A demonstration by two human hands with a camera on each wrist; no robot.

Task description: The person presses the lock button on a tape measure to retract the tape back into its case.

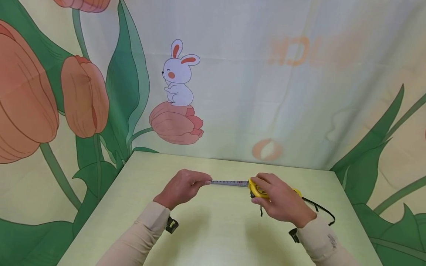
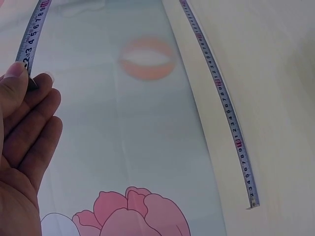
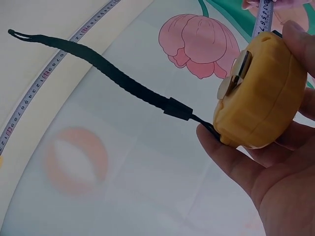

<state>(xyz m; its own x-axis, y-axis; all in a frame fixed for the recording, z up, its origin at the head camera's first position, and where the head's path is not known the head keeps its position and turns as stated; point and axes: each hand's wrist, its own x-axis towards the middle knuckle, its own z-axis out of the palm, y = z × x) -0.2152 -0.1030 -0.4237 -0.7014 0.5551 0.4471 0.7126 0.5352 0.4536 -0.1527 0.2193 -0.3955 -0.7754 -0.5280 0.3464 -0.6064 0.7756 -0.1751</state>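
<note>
In the head view my right hand (image 1: 279, 199) grips a yellow tape measure (image 1: 254, 189) above the table, its dark wrist strap (image 3: 118, 78) hanging free. From the case a metal blade (image 1: 229, 181) runs left to my left hand (image 1: 183, 187), whose thumb and index finger pinch its end. The other left fingers lie fairly straight in the left wrist view. A second tape measure (image 1: 297, 192) appears partly behind my right hand, mostly hidden. Its extended blade (image 2: 228, 108) lies on the table with the end hook toward the left.
The pale table (image 1: 216, 229) ends at the back and sides against a printed curtain (image 1: 226, 92) with tulips and a white rabbit. A black strap (image 1: 321, 208) from the second tape measure trails to the right. Dark wrist-camera mounts (image 1: 172, 224) sit beneath both sleeves.
</note>
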